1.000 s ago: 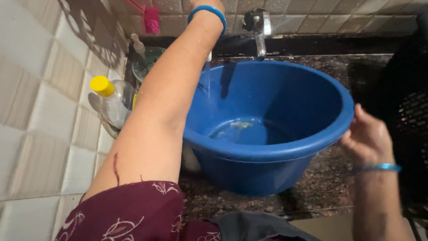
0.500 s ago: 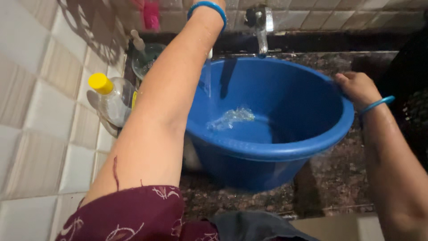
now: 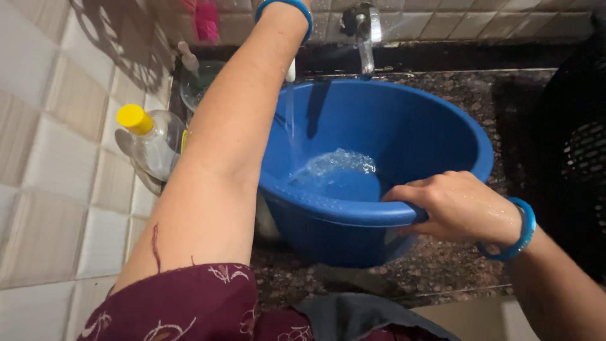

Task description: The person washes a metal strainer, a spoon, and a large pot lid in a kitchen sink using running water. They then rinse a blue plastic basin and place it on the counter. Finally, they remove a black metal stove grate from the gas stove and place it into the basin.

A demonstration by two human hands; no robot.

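On the near rim, right hand (image 3: 451,205) clasps the blue basin (image 3: 391,126).

One package is seen: a clear plastic bottle (image 3: 154,146) with a round yellow cap, standing on the left by the tiled wall. No labels, signs or screens are seen on anything else.

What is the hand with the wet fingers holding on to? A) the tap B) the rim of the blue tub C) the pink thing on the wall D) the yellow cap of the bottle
B: the right hand is curled over the near rim of the blue tub, with its fingers wrapped around the edge, while water runs into the tub.
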